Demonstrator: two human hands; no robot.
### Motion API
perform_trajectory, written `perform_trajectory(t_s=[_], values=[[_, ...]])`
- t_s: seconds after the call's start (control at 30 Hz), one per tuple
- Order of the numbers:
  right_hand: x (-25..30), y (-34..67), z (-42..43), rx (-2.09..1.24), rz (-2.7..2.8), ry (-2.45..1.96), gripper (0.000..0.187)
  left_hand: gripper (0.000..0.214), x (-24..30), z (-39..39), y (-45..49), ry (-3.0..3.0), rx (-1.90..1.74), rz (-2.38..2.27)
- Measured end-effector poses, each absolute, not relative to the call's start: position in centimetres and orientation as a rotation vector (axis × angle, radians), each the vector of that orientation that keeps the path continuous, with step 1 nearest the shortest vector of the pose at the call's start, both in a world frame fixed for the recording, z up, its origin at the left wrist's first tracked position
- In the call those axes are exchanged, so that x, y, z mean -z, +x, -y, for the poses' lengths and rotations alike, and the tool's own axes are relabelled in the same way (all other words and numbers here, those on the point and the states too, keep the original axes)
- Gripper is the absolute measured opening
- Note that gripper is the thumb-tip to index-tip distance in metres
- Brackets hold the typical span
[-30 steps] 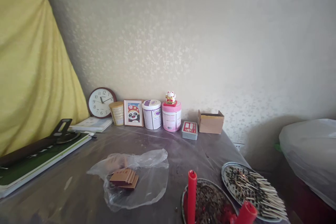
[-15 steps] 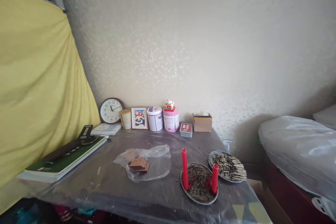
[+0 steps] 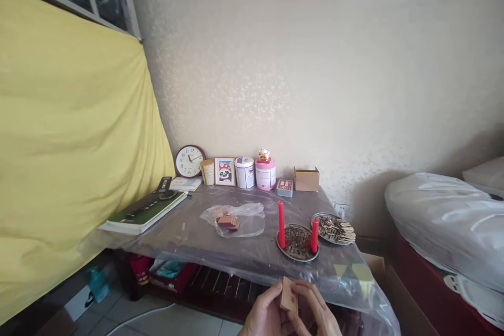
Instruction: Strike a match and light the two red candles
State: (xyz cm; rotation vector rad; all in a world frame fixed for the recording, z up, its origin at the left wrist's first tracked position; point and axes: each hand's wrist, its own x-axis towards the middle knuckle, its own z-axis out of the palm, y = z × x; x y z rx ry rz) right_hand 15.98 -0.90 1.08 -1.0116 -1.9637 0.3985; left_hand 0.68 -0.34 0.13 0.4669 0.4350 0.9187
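Both my hands rise from the bottom edge, in front of the table. My left hand (image 3: 265, 315) and my right hand (image 3: 318, 312) pinch a small brown matchbox (image 3: 289, 295) between their fingers. On the plastic-covered table (image 3: 189, 231) beyond them stands a round metal plate (image 3: 296, 245) with two red candles (image 3: 281, 223) upright in it, one tall, one short. A second plate (image 3: 333, 228) to its right holds several burnt matchsticks. A clear plastic bag (image 3: 236, 218) with more brown matchboxes lies in the middle.
Along the wall stand a round clock (image 3: 189, 160), a small framed picture (image 3: 224, 171), tins (image 3: 244, 172) and a cardboard box (image 3: 306, 179). A green book (image 3: 144, 212) lies at the table's left. A yellow curtain (image 3: 66, 157) hangs left; a plastic-covered bundle (image 3: 444, 220) sits right.
The view has drawn back from the table, so the whole tabletop and the floor now show. My two hands have come into view at the bottom, holding a matchbox.
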Motion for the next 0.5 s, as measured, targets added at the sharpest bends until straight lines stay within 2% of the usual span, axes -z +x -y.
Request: perform_trajectory(t_s=[0.5], values=[[-2.5, 15.5, 2.9, -0.463, 1.936, -1.085, 0.029, 0.031, -0.7, 1.1, 0.8, 0.471, -0.98, -0.341]])
